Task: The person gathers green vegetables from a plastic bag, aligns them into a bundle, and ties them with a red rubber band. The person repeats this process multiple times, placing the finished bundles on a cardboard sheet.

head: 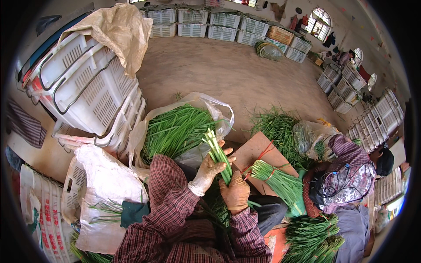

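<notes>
Both hands wear thin, stained gloves. My right hand grips a small bunch of garlic chives in front of my lap, its pale cut ends pointing up and away. Higher on the same bunch, my left hand has its thumb across the stalks and its fingers partly extended behind them. Past my left knee, a clear plastic bag is filled with loose chives. To the right, a chive bundle tied with a red band lies partly on a brown board, near loose red ties.
Stacked white plastic crates stand close on my left, partly under a tan woven sack. Loose greens lie beyond the board. A person sits close on my right. More tied bundles lie near my right hip.
</notes>
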Motion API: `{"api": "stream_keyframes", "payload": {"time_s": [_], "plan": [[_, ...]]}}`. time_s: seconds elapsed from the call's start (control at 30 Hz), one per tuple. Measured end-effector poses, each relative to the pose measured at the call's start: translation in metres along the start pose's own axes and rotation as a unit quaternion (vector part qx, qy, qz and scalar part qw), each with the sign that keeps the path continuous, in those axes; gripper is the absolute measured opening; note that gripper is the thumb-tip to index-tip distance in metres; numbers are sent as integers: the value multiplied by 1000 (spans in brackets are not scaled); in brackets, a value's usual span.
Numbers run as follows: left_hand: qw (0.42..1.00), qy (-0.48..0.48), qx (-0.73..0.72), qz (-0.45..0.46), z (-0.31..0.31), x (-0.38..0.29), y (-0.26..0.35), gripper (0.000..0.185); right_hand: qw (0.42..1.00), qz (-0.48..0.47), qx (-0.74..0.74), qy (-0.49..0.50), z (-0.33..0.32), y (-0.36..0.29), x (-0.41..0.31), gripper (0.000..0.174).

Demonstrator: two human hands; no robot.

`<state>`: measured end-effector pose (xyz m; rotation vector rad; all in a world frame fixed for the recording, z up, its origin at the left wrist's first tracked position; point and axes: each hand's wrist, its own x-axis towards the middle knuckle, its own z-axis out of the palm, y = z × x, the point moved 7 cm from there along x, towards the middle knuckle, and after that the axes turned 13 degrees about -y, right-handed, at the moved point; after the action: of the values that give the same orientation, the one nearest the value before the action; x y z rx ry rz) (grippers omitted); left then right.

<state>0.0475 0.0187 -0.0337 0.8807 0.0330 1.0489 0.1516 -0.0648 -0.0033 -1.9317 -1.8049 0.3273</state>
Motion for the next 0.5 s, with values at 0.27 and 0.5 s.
{"api": "stream_keyframes", "payload": {"time_s": [0.27,0.5], "plan": [[997,44,-65,-23,-2,-13,2,72,988,-32,0,-151,-8,-23,-18,82],[987,-53,-116,-95,19,-22,-5,85,957,-121,252,-73,-76,-2,-4,48]]}}
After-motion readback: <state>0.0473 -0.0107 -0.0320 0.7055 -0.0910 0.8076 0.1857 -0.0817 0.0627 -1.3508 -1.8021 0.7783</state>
